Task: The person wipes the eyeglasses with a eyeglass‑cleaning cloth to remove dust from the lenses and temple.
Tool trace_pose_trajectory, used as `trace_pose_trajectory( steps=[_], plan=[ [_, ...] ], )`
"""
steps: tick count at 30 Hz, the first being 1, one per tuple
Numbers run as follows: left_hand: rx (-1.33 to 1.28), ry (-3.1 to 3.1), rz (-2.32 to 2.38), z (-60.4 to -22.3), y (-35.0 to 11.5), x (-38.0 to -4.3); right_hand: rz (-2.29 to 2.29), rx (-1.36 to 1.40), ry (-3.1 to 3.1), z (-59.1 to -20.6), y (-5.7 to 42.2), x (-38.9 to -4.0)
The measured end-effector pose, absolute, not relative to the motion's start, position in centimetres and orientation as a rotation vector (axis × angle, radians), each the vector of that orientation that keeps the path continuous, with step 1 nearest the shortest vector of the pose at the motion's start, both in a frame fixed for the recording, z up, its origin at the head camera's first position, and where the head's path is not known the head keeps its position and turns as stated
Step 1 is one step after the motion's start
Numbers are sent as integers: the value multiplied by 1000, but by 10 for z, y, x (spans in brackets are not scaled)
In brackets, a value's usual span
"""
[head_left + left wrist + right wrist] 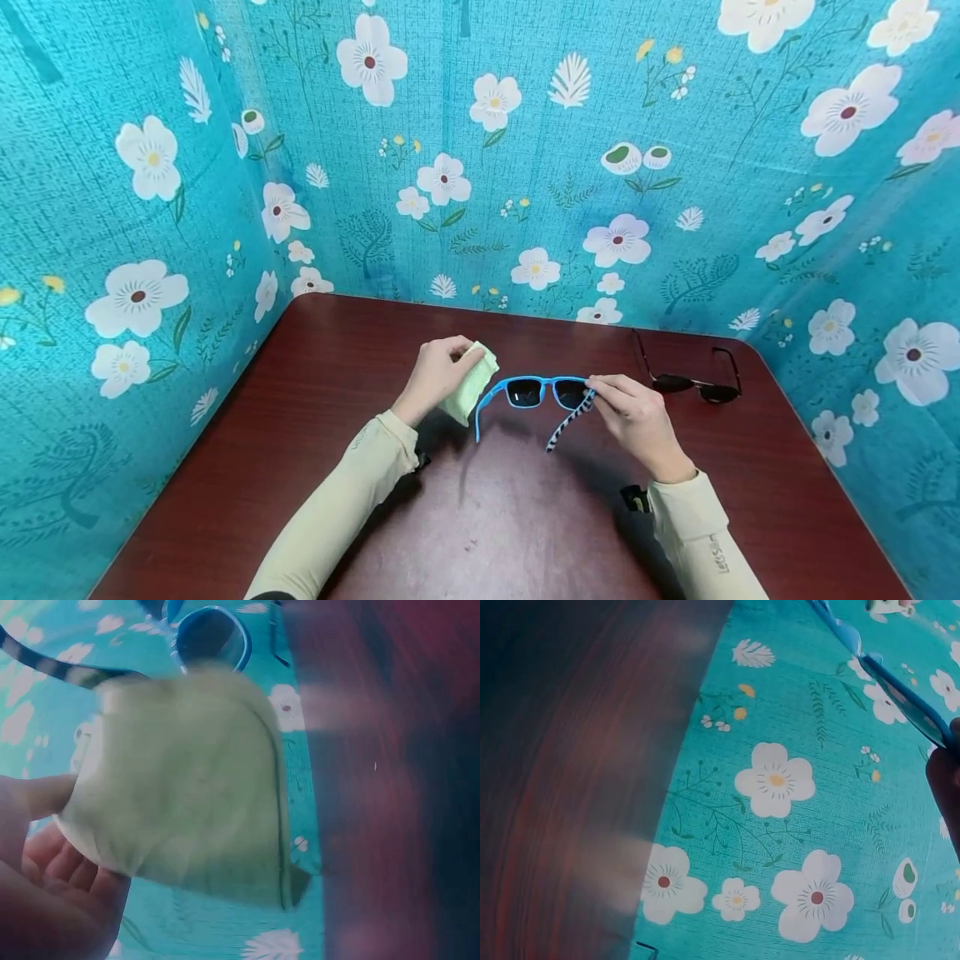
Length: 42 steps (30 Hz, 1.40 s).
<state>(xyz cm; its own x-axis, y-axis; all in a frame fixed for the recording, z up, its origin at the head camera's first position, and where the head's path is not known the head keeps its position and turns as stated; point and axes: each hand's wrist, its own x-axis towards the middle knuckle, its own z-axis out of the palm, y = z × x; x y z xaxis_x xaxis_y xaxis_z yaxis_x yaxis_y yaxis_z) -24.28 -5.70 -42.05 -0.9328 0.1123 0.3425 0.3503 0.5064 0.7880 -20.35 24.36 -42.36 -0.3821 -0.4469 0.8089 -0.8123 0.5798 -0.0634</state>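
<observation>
My left hand [438,375] pinches a folded pale green cloth [472,382] between thumb and fingers; in the left wrist view the cloth [187,780] fills the middle, slightly blurred. Blue-framed sunglasses [543,379] with dark lenses are held by my right hand [633,412], fingertips on the frame's right corner. Their arms are unfolded toward me, one of them striped black and white. The cloth is close to the left end of the frame. In the right wrist view only a slanted part of the blue frame [904,697] and a fingertip show at the right edge.
A second pair of dark sunglasses [693,385] lies with its arms unfolded at the back right of the dark red wooden table [360,350]. A teal flowered curtain [465,242] hangs along the table's back and sides.
</observation>
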Motion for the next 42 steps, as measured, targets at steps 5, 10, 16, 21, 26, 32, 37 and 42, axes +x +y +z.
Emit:
trace_pose_trajectory(
  steps=[5,10,16,21,26,32,37,42],
  plan=[
    [-285,-2325,-1906,-423,-69,-243,705,868,-2041,-421,248,-203],
    [-122,-2240,-2137,-425,-76,-243,781,739,-2030,-418,247,-201],
    [-105,-2360,-2285,-428,-72,-239,797,627,-1963,-419,242,-201],
    [-195,-2460,-2313,-426,-56,-228,824,562,-1918,-418,236,-201],
    [-391,-2474,-2050,-420,-39,-217,865,526,-1889,-416,229,-200],
    [-663,-2477,-1805,-410,-31,-210,875,546,-1897,-416,224,-199],
    [-721,-2462,-1810,-405,-28,-209,863,579,-1899,-416,222,-198],
    [-820,-2434,-1639,-404,-29,-211,869,596,-1858,-415,221,-196]
  ],
)
